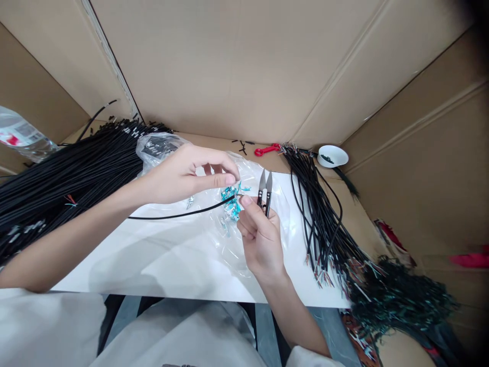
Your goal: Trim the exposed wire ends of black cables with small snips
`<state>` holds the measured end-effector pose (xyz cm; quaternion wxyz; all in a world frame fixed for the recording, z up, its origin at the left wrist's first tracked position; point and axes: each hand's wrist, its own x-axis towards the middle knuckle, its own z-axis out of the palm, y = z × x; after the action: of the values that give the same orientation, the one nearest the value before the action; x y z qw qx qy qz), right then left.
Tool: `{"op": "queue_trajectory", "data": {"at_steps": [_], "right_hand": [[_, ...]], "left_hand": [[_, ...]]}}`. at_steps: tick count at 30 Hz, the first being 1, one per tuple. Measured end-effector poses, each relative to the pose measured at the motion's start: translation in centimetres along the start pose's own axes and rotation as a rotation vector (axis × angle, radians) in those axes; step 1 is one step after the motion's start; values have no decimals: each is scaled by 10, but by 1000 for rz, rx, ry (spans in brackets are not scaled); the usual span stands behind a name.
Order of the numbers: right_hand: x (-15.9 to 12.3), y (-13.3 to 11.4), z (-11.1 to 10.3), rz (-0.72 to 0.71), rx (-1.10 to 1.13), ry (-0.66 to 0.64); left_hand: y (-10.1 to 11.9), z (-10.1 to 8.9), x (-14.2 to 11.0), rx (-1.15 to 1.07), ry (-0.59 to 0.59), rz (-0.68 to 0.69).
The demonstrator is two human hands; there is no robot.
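Note:
My right hand (263, 244) is closed around black-handled thread snips (265, 196), their blades pointing up and apart. Its thumb and forefinger meet at the stripped end of a thin black cable (191, 212), which runs off to the left beneath my other arm. Just above that end, my left hand (191, 173) is bent over with thumb and forefinger tips close together in a pinch. What they hold, if anything, is too small to make out. Behind the fingers, small teal pieces (231, 204) lie in a clear plastic bag (244, 260).
A large bundle of black cables (95, 158) covers the left side, with a plastic bottle (26, 135) by it. At right are cables with bared wire ends (317, 214), a red tool (267, 149), a white bowl (333, 155) and a dark green tangle (405, 295). Cardboard walls (237, 71) enclose the table.

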<state>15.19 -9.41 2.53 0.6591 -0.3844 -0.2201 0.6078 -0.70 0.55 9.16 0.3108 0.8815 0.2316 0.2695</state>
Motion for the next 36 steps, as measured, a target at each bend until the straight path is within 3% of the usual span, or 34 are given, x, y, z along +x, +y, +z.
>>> {"op": "queue_trajectory", "data": {"at_steps": [10, 19, 27, 31, 36], "right_hand": [[3, -2, 3, 51, 52, -31], [2, -3, 1, 75, 82, -69], [-1, -2, 2, 152, 138, -72], [-3, -3, 2, 159, 139, -80], [-2, -4, 2, 131, 102, -39]], "left_hand": [[2, 1, 2, -26, 22, 0], [-3, -7, 15, -80, -187, 42], [-17, -6, 21, -202, -252, 40], [-21, 3, 21, -363, -212, -61], [-32, 28, 17, -575, -12, -134]]}}
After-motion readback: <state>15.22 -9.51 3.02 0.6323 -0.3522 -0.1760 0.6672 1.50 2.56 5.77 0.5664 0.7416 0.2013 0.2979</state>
